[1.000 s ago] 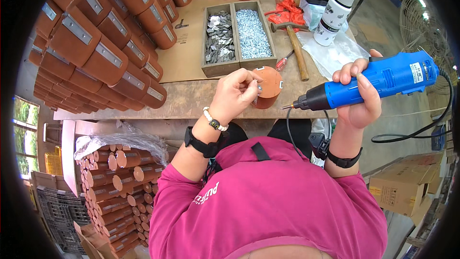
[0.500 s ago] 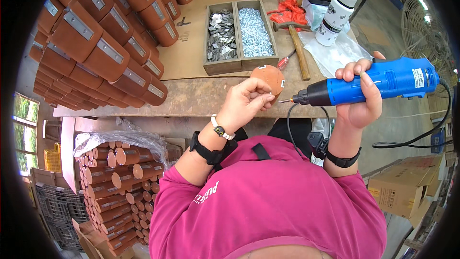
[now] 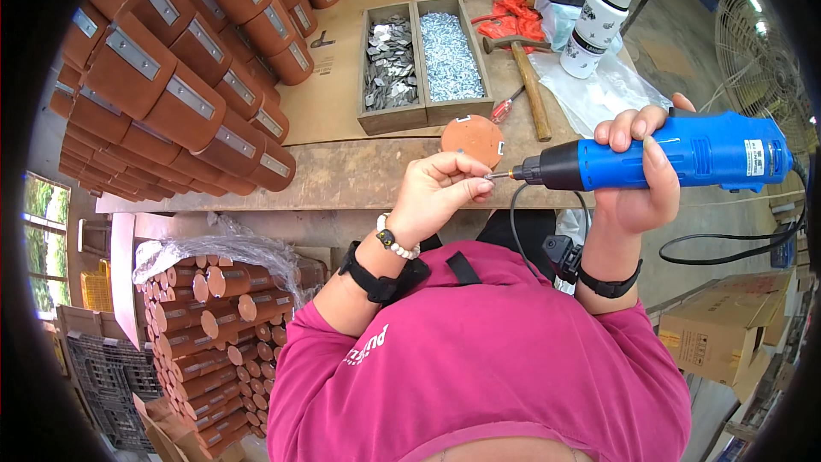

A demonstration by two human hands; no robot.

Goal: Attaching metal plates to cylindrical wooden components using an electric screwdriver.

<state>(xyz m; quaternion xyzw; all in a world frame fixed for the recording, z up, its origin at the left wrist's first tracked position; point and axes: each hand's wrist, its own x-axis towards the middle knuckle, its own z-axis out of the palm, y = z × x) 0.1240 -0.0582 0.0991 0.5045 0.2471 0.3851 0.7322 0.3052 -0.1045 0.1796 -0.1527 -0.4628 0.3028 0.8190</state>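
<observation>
My right hand is wrapped round a blue electric screwdriver held level, its black nose and bit pointing left. At the tip of the bit, my left hand pinches a small silver screw between thumb and fingers. Just behind these fingers a round red-brown piece with small metal clips at its rim shows at the table's front edge; its lower part is hidden by my hand.
Two joined wooden boxes hold grey metal plates and shiny small hardware. A hammer, a red-handled screwdriver and a white bottle lie or stand to the right. Stacked red-brown cylinders fill the left.
My left fingertips have come to the tip of the bit with the screw, where there was a gap before. The screwdriver has shifted slightly left.
</observation>
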